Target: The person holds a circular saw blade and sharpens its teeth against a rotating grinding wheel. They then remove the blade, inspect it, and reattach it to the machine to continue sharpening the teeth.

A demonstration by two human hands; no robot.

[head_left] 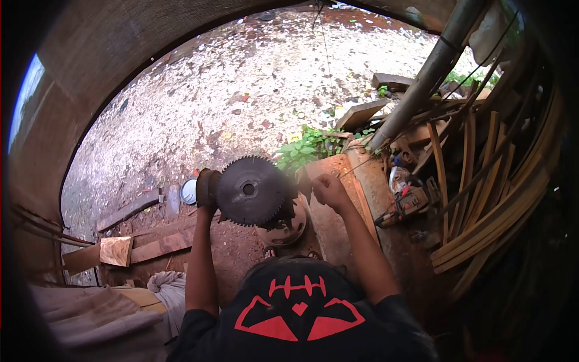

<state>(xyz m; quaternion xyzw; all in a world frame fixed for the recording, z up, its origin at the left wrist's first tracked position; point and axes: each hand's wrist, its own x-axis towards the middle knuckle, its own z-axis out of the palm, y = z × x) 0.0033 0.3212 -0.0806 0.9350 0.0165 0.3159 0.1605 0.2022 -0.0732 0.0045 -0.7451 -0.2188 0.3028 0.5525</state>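
A dark, toothed circular saw blade [241, 196] with a hole at its centre stands in front of my body, its flat face toward me. My left hand [207, 204] reaches up to a brown rounded part [208, 181] at the blade's left edge, and its fingers are hidden there. On the other side, my right hand [329, 192] is closed, fingers curled together, just right of a blurred, pale brown piece [304, 183] near the blade's right edge. I cannot tell what the right fingers hold. Below the blade shows a round, rusty base [286, 229].
At my right lie a chainsaw-like orange and black tool [403, 205] and a stack of curved wooden strips [482, 223]. A slanted pole [422, 78] rises beyond. Planks [163, 246], a white bucket [188, 191] and grey cloth [166, 289] are on the left. Litter-strewn ground [229, 84] stretches ahead.
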